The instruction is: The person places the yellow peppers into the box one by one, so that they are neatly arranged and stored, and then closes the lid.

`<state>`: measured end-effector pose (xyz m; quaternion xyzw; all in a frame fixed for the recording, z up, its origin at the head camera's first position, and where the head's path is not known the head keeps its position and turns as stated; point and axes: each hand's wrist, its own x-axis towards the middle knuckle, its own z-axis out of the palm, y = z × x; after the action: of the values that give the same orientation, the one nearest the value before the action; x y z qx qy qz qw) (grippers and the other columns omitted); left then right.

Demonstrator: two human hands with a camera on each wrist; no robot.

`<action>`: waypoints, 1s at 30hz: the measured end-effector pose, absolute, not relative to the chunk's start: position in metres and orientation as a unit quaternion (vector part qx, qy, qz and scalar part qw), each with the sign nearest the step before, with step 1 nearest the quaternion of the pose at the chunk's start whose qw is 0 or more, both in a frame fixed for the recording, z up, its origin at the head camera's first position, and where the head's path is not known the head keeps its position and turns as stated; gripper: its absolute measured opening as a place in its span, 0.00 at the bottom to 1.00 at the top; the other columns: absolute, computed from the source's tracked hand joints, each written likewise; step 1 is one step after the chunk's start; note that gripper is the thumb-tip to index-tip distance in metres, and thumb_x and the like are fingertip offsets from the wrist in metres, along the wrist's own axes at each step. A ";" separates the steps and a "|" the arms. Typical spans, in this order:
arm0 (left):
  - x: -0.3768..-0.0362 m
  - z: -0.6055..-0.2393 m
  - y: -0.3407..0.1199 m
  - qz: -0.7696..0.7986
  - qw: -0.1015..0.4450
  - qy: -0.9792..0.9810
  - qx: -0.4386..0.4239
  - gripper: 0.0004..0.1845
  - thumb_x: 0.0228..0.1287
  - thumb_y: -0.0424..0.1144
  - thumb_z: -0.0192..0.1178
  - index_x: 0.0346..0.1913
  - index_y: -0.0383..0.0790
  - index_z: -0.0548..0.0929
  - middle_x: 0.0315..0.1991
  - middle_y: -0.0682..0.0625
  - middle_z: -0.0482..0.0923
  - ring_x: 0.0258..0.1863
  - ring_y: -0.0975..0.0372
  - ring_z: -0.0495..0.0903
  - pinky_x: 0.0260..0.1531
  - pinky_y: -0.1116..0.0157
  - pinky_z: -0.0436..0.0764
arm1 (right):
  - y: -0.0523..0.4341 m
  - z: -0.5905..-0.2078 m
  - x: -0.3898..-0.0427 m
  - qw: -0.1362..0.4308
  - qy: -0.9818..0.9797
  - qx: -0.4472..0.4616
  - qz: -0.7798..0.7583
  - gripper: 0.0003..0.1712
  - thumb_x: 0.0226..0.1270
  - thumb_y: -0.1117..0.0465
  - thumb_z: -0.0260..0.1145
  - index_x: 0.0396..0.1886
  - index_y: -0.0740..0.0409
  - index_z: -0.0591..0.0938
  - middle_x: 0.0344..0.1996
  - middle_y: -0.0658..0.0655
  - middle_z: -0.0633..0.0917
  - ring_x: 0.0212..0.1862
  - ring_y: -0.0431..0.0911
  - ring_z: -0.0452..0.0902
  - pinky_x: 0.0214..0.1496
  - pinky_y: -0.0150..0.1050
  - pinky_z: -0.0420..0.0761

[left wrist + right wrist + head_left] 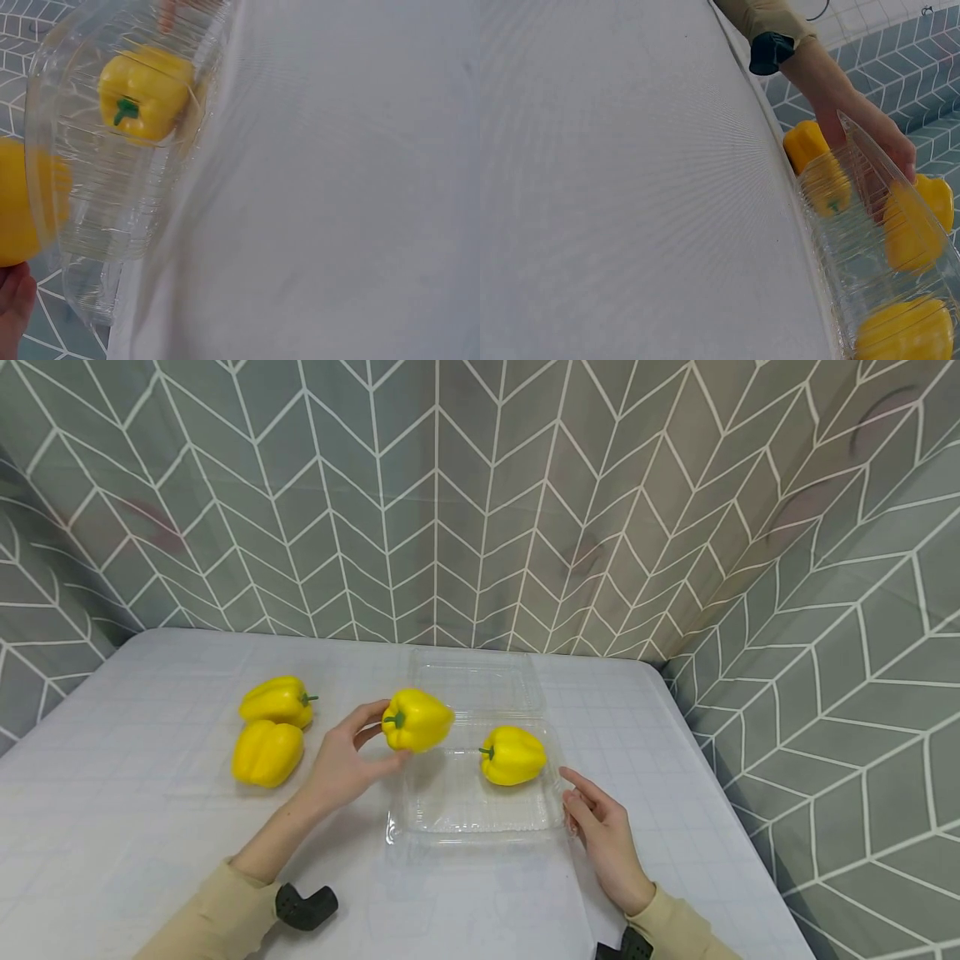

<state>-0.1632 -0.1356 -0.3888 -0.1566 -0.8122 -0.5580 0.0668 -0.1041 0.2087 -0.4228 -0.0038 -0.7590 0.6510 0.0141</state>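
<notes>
Covering table [150, 827]: pale checked cloth; chevron curtain [480, 502] behind. Left hand [341, 768] fingers clamped on pepper [417, 719]; right hand [603, 831] fingers apart.

Peppers [417, 720] glossy — container [474, 802] clear plastic — tablecloth [135, 827] matt.

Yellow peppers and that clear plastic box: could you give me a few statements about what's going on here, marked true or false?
1. The left hand holds a yellow pepper over the edge of the clear box. True.
2. Three peppers already lie inside the box. False: only one pepper lies in it.
3. Two more peppers, one behind the other, lie on the table to the left of the box. True.
4. The right hand grips a pepper. False: it holds nothing and rests by the box's right front corner.
5. The box's lid is shut. False: the lid lies open behind the tray.
</notes>
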 end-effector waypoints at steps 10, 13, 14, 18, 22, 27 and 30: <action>-0.164 -0.397 -0.132 -0.541 0.067 -0.819 -0.182 0.38 0.49 0.39 0.71 0.64 0.41 0.67 0.62 0.50 0.68 0.60 0.56 0.70 0.61 0.57 0.70 | 0.209 -0.423 -0.104 0.011 -0.760 -0.004 0.650 0.22 0.69 0.54 0.58 0.61 0.50 0.74 0.25 0.54 0.72 0.26 0.40 0.67 0.25 0.32 0.71; -0.164 -0.398 -0.131 -0.534 0.067 -0.822 -0.189 0.38 0.50 0.39 0.71 0.64 0.42 0.67 0.62 0.51 0.68 0.60 0.56 0.70 0.61 0.57 0.70 | 0.209 -0.423 -0.104 0.010 -0.760 -0.004 0.650 0.22 0.69 0.54 0.58 0.61 0.50 0.74 0.24 0.54 0.71 0.25 0.40 0.66 0.25 0.33 0.70; -0.164 -0.398 -0.131 -0.531 0.067 -0.823 -0.190 0.38 0.50 0.39 0.71 0.65 0.43 0.67 0.62 0.51 0.68 0.60 0.56 0.70 0.61 0.57 0.69 | 0.209 -0.423 -0.104 0.010 -0.760 -0.004 0.650 0.22 0.69 0.54 0.58 0.61 0.50 0.74 0.24 0.54 0.71 0.25 0.40 0.66 0.24 0.33 0.70; -0.163 -0.398 -0.129 -0.519 0.062 -0.832 -0.187 0.38 0.50 0.41 0.71 0.65 0.43 0.67 0.62 0.50 0.69 0.62 0.55 0.69 0.63 0.54 0.68 | 0.209 -0.423 -0.104 0.010 -0.760 -0.004 0.649 0.22 0.69 0.54 0.58 0.61 0.50 0.73 0.24 0.54 0.71 0.25 0.40 0.66 0.24 0.33 0.70; -0.162 -0.399 -0.127 -0.507 0.056 -0.840 -0.183 0.39 0.48 0.42 0.72 0.64 0.44 0.67 0.63 0.49 0.69 0.64 0.54 0.67 0.64 0.50 0.65 | 0.209 -0.422 -0.104 0.011 -0.763 -0.004 0.646 0.22 0.69 0.54 0.58 0.61 0.50 0.73 0.24 0.54 0.71 0.25 0.40 0.66 0.24 0.33 0.70; -0.162 -0.400 -0.124 -0.495 0.051 -0.847 -0.187 0.40 0.46 0.40 0.73 0.64 0.44 0.67 0.63 0.49 0.69 0.64 0.52 0.66 0.63 0.47 0.64 | 0.209 -0.422 -0.104 0.014 -0.765 -0.003 0.644 0.22 0.69 0.54 0.58 0.61 0.50 0.74 0.23 0.54 0.71 0.25 0.40 0.66 0.24 0.33 0.69; -0.162 -0.401 -0.122 -0.492 0.048 -0.848 -0.190 0.40 0.45 0.37 0.73 0.64 0.46 0.67 0.63 0.50 0.69 0.64 0.52 0.66 0.63 0.47 0.65 | 0.209 -0.423 -0.104 0.017 -0.765 0.001 0.643 0.22 0.69 0.54 0.58 0.61 0.52 0.74 0.23 0.54 0.71 0.25 0.41 0.66 0.23 0.33 0.69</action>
<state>-0.1620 -0.1223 -0.4007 -0.1897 -0.8481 -0.4923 0.0483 -0.1041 0.2091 -0.4226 0.0008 -0.7653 0.6435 0.0171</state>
